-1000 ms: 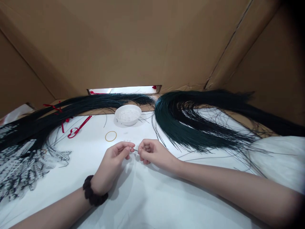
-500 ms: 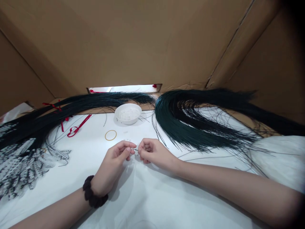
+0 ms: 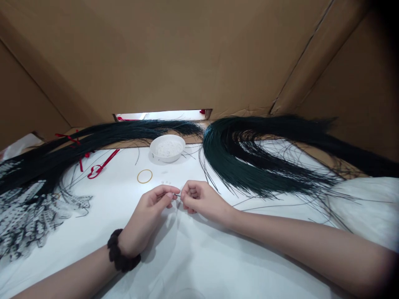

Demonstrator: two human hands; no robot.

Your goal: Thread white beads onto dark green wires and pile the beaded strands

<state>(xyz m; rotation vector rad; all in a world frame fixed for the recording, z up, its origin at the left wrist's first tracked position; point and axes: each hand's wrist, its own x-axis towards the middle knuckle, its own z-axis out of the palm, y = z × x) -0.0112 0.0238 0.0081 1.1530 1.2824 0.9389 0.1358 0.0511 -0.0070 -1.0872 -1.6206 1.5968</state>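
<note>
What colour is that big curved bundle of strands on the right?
The bundle is dark green, almost black in places, as the head view shows.

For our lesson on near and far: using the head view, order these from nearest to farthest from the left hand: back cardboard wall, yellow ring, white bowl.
From the left hand:
1. Yellow ring: just beyond the hand.
2. White bowl: farther forward, right of the ring.
3. Back cardboard wall: behind the bowl.

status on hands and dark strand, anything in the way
Left hand, right hand: both pinching, close together. Dark strand: short stretch showing between them. White bowl beyond, not in the way.
</note>
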